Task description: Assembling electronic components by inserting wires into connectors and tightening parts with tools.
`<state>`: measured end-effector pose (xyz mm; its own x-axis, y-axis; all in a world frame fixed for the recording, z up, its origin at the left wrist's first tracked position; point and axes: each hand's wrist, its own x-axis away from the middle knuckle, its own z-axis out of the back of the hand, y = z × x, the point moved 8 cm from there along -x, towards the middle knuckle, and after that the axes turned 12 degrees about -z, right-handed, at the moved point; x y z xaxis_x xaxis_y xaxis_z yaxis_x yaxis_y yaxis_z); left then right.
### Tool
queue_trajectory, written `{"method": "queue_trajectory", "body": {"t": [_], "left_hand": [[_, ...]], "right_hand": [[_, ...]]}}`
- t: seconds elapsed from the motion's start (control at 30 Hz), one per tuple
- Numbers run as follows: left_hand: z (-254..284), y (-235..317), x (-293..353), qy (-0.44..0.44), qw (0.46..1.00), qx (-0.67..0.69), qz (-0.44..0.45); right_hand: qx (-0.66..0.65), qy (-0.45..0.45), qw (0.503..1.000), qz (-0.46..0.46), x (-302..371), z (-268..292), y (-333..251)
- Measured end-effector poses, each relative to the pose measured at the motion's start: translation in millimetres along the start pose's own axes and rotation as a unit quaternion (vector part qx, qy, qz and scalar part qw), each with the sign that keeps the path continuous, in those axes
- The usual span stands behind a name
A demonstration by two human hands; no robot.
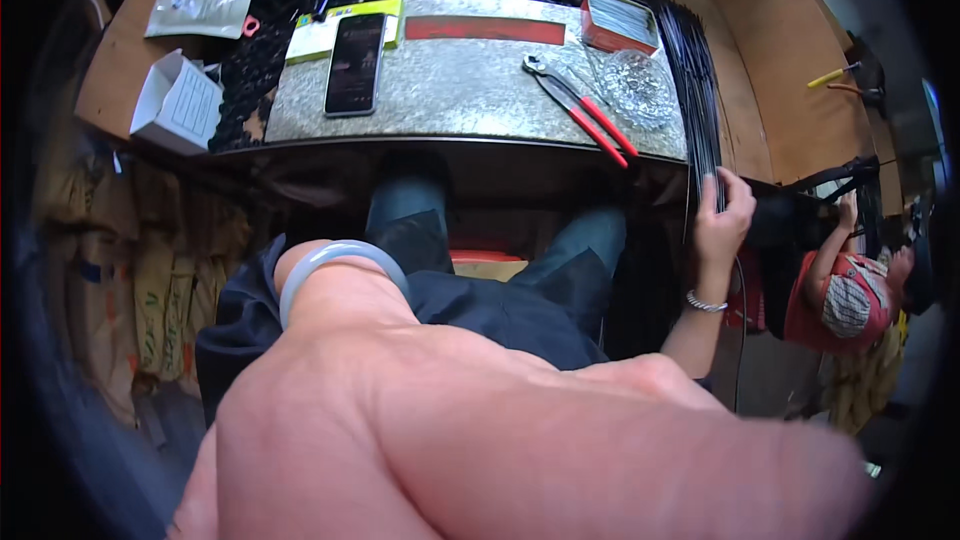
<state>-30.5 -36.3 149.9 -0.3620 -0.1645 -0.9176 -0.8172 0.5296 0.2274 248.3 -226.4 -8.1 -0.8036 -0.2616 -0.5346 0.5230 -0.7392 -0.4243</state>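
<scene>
Beside the bench, right hand (722,208) grips black rods (700,90) — fingers curled.

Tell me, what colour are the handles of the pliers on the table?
Red. The pliers lie on the speckled grey table, seen clearly in the head view.

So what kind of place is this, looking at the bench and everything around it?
Probably a small workshop or hand-assembly bench. Red-handled pliers lie on the speckled worktop, the right hand grips a bundle of thin black rods, and another person sits nearby.
</scene>
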Motion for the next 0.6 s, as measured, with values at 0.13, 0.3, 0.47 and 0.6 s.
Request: {"method": "queue_trajectory", "body": {"t": [0.13, 0.3, 0.47, 0.6], "left_hand": [[-16.0, -20.6, -8.2, -0.035, 0.999, -0.020, 0.018], [-7.6, -27.6, -19.1, -0.036, 0.998, -0.024, 0.052], [1.3, -19.9, -23.6, -0.008, 0.997, -0.025, 0.073], [30.5, -30.2, -26.3, 0.045, 0.995, -0.016, 0.091]], "right_hand": [[0.069, 0.008, 0.991, -0.112, -43.8, -9.9, 129.6], [0.156, -0.085, 0.967, -0.184, -70.3, -43.9, 194.9], [0.138, -0.151, 0.958, -0.203, -98.9, -91.0, 186.1], [0.121, -0.236, 0.941, -0.211, -98.7, -113.7, 182.6]]}}
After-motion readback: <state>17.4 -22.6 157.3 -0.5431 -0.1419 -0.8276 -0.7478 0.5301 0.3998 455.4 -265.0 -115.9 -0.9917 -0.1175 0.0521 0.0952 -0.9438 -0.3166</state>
